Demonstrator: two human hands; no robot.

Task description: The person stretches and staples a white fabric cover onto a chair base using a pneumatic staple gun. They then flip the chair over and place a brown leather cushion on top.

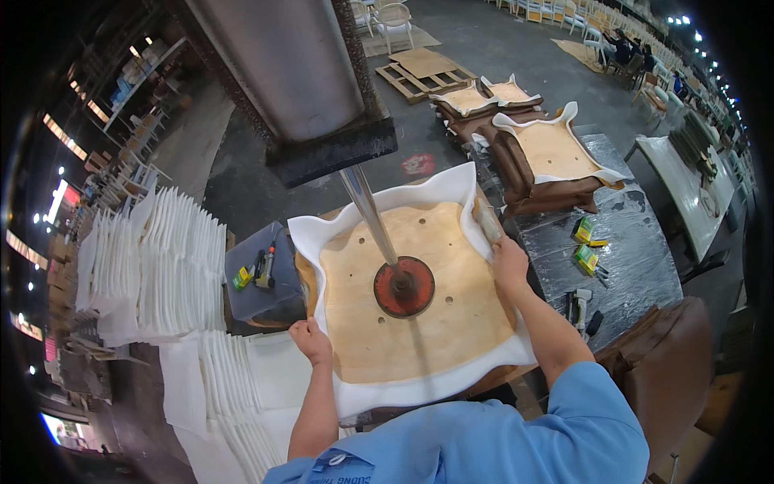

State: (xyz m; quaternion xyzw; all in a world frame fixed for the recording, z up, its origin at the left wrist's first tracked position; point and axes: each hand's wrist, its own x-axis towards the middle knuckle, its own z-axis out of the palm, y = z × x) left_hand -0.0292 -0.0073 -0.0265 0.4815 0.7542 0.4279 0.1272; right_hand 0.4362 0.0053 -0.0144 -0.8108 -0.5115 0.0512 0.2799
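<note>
A plywood seat board lies on white padding that curls up around its edges. A round red press plate on a metal rod bears down on the board's middle. My left hand grips the padding at the board's near left corner. My right hand rests at the board's right edge, holding a brush-like tool whose far end points away from me. I cannot tell exactly what the tool is.
Stacks of white padding sheets stand at the left. A foil-covered bench at the right carries upholstered seats, small green-yellow boxes and tools. A grey stool with small items stands left of the board. A pallet lies beyond.
</note>
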